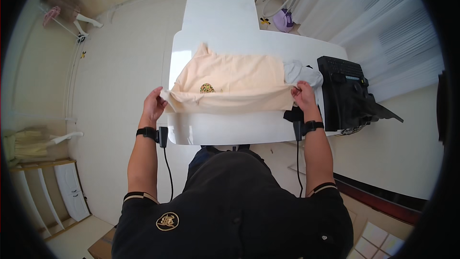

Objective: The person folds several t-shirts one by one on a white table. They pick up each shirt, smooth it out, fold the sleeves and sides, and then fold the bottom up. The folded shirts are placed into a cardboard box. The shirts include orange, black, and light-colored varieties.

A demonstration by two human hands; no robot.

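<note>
A peach-coloured short-sleeved shirt [240, 70] lies spread sideways on the white table [219, 7], a patterned round print showing near its middle. Its near side is raised and folded over, part of the print covered by the fold. My left hand [155, 103] pinches the fabric at the left end of that fold, just past the table's left edge. At the right end, my right hand [303, 95] grips the fold's other corner. Beside the right hand lie a crumpled light grey cloth [303, 73] and a black cloth [294, 114], both partly under the shirt or hand.
Black electronic equipment [339, 86] with a keyboard occupies the table's right end. White curtains [381, 25] hang behind it. A purple-based appliance [284, 20] stands on the floor beyond the table. Dressed mannequins [63, 0] and a shelf unit [46, 194] are at the left.
</note>
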